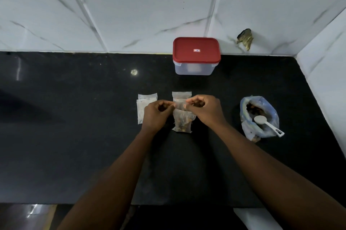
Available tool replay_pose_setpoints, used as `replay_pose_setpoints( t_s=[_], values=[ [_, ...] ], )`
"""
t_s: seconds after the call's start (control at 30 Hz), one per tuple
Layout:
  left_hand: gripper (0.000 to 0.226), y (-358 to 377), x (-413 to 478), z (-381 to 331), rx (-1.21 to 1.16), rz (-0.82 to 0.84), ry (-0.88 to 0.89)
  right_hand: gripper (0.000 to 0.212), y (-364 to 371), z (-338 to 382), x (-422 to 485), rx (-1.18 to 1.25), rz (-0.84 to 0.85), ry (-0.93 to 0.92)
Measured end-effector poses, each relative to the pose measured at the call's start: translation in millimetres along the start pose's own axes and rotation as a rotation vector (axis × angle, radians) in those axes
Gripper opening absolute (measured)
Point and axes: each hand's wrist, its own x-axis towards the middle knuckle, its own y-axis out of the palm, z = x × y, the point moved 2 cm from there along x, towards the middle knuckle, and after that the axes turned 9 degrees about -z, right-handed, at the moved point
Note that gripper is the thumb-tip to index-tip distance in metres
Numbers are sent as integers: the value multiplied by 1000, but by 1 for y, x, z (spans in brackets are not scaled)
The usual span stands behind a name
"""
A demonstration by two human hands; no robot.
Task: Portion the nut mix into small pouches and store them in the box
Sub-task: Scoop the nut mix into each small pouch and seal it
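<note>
centre of frame: left hand (pixel 156 112) and right hand (pixel 206 110) both pinch the top edge of a small clear pouch (pixel 182 123), thumb and forefinger closed on it from either side, remaining fingers curled. the pouch is upright, its lower half filled with brown nut mix. whether its bottom edge touches the black countertop (pixel 74 136) cannot be confirmed. directly behind it, partly hidden by the hands, a second clear pouch (pixel 181 95) lies flat; its contents cannot be determined. just left of the left hand, a small stack of empty clear pouches (pixel 144 106) lies flat. right of frame, well apart from the hands: an open blue-tinted plastic bag (pixel 272 115) of nut mix, with a white measuring scoop (pixel 262 120) resting bowl-up in its mouth, handle pointing lower right. upper centre, against the white marble-pattern tiled wall (pixel 131 14): a translucent storage box (pixel 194 68) with its red lid (pixel 195 49) fitted on; contents not discernible. a chipped patch (pixel 245 38) marks the wall right of the box.
</note>
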Motion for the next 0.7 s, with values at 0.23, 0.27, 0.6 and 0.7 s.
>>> replay_pose_setpoints(
  t_s=[0.23, 0.27, 0.6, 0.7],
  values=[
    [6, -24, 7, -3, 140, -109, -3, 11, 21, 38, -1, -33, 4, -213],
    [6, -28, 7, -3, 157, -120, -4, 12, 26, 42, -1, -45, 21, -230],
    [25, -77, 15, 21, 290, -254, -185, 16, 81, 62, 13, -248, 148, -62],
    [29, -81, 18, 30, 300, -243, -246, 21, 100, 55, 20, -308, 186, 18]
  ],
)
